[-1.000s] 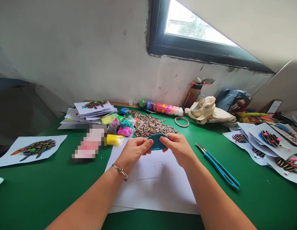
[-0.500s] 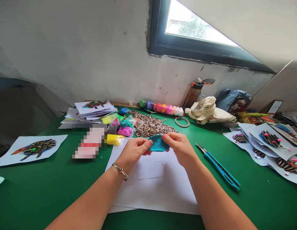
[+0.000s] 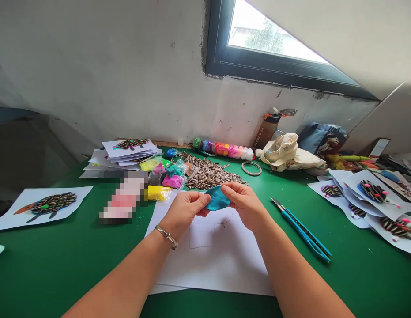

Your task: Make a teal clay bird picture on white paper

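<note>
Pinching thin, smooth teal piece (image 3: 217, 199) with my left hand (image 3: 184, 209) and right hand (image 3: 246, 204), over white paper (image 3: 210, 270); brown bottle (image 3: 266, 131) reads "BE YOUNGER"; striped seeds (image 3: 210, 172) heaped.

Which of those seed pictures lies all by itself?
The far-left picture, with the pointed orange-brown head and green dot; the others lie in the back stack or among the overlapping right-hand sheets.
</note>
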Tool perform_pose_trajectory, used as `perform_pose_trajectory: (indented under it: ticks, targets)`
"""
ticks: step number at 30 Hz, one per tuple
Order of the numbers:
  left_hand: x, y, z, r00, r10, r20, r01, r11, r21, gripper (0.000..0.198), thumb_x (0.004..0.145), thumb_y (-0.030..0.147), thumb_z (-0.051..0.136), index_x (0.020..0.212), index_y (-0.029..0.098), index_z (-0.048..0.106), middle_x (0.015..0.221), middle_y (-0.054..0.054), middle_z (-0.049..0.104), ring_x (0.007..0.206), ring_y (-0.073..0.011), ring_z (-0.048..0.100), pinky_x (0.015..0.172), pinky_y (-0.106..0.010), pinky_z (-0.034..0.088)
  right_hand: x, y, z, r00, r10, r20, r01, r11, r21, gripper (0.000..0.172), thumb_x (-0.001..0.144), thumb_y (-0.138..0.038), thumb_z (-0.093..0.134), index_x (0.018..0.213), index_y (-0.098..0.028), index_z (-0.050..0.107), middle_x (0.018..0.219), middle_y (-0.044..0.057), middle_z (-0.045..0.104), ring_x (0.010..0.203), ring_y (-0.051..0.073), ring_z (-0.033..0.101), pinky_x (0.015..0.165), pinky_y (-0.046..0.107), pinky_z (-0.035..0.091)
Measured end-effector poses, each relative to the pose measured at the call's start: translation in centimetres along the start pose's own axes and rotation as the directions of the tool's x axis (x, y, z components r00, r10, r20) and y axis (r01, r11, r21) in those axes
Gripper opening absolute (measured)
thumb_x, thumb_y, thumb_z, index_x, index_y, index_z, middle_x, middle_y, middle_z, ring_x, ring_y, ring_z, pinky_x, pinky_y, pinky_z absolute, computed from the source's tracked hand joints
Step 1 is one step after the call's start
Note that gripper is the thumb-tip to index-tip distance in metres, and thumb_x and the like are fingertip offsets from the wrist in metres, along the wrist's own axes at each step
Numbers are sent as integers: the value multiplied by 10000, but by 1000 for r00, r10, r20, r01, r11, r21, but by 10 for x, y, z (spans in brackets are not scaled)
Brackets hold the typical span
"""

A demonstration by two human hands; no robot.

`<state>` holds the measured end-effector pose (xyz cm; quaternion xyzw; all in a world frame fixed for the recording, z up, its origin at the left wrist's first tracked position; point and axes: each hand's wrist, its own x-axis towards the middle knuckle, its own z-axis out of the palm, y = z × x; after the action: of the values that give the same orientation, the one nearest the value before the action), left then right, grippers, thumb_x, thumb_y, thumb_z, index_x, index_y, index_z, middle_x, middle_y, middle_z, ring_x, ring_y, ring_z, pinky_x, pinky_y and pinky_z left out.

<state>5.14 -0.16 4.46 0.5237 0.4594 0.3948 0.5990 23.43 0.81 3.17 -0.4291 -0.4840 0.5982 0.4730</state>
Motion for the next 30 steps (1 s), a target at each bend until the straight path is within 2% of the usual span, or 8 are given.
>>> perform_pose_trajectory:
  ticks: [2, 6, 12, 16, 20, 27, 30]
  targets:
    - [0, 0, 0, 1000, -1, 6, 1, 1000, 6, 468, 624, 603, 738, 582, 146, 642, 549, -9, 588, 560, -133, 548, 582, -262, 459, 0, 0, 0, 1000, 10, 14, -11, 1000, 13, 317, 749, -468, 727, 886, -187, 676, 719, -13, 610, 647, 119, 514, 625, 267, 388]
    - [1, -2, -1, 1000, -16, 17, 16, 1000, 14, 490, 639, 626, 718, 597, 144, 638, 560, -16, 601, 559, -133, 556, 574, -256, 445, 0, 1, 1, 1000, 8, 25, -8, 1000, 13, 301, 736, -434, 748, 836, -159, 681, 725, 3, 621, 655, 116, 510, 627, 260, 377]
    - [4, -7, -4, 999, -33, -15, 34, 998, 48, 481, 699, 628, 660, 797, 158, 681, 711, -23, 655, 677, -152, 603, 616, -248, 430, 1, 1, 0, 1000, -11, -5, 11, 1000, -17, 299, 725, -422, 746, 834, -150, 687, 711, 0, 617, 640, 114, 505, 616, 260, 376]
    - [8, -10, -5, 998, -39, -52, 44, 995, 94, 366, 640, 495, 726, 705, 139, 672, 620, -10, 612, 606, -143, 557, 587, -255, 417, 2, 2, -1, 999, 39, -11, -40, 989, -146, 290, 704, -404, 744, 802, -138, 685, 658, -7, 582, 614, 118, 483, 596, 269, 357]
    - [10, -12, -6, 998, -28, -58, 35, 990, 136, 295, 651, 425, 712, 618, 139, 648, 572, -7, 584, 572, -137, 531, 569, -259, 398, 4, 4, -2, 998, 58, -17, -60, 976, -209, 294, 724, -417, 716, 800, -134, 684, 658, 0, 570, 624, 125, 476, 598, 276, 352]
    - [7, -7, -3, 999, -21, -44, 26, 994, 111, 390, 703, 534, 664, 667, 146, 650, 603, -16, 612, 576, -134, 539, 549, -249, 398, 2, 2, -1, 1000, 8, -10, -9, 984, -177, 293, 729, -428, 714, 756, -139, 672, 641, -11, 542, 618, 116, 443, 593, 270, 323]
    - [7, -6, -3, 999, -30, -45, 34, 996, 83, 377, 642, 501, 726, 723, 137, 672, 614, -14, 625, 571, -130, 546, 544, -243, 407, 1, 0, -1, 1000, 11, 4, -10, 988, -155, 304, 733, -442, 712, 759, -141, 676, 645, -8, 555, 622, 121, 457, 601, 273, 336]
